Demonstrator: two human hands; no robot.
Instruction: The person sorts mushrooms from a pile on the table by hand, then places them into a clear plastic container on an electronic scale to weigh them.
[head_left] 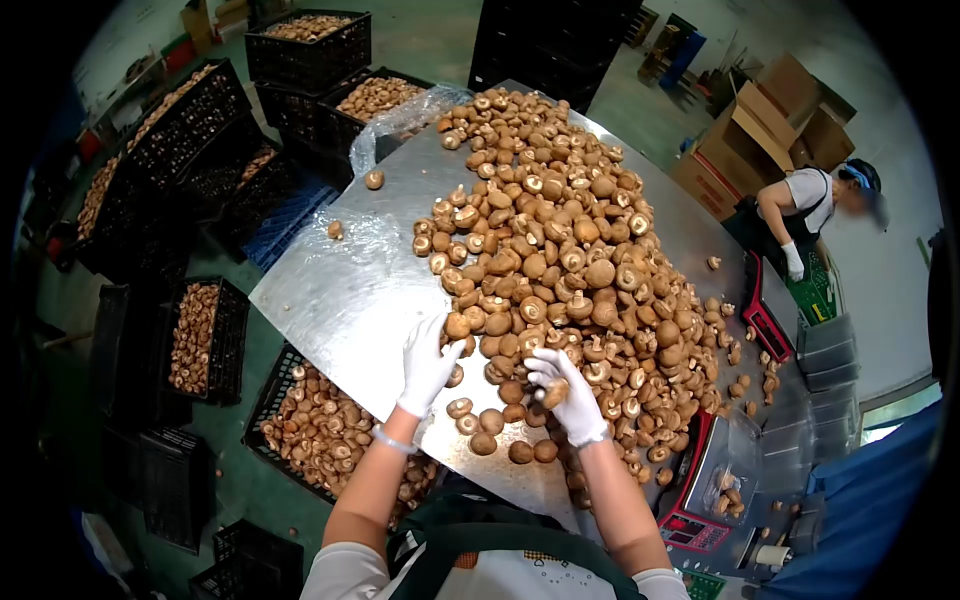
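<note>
A large heap of brown mushrooms (600, 273) covers the middle and right of the metal table (330, 290). My left hand (428, 366), in a white glove, is at the heap's near left edge with its fingers beside a few mushrooms; whether it grips one cannot be made out. To the right, my right hand (566, 396), also gloved, has its fingers curled round a mushroom (555, 393) above the near part of the heap. Several loose mushrooms (483, 443) lie between and below the hands.
Below the table's left edge stands a black crate (262, 412) of mushrooms. More filled crates (308, 45) are stacked behind at left. Red scales (690, 490) and plastic trays (832, 390) are at right. A co-worker (800, 215) bends by a green crate (815, 290) near cardboard boxes (735, 150).
</note>
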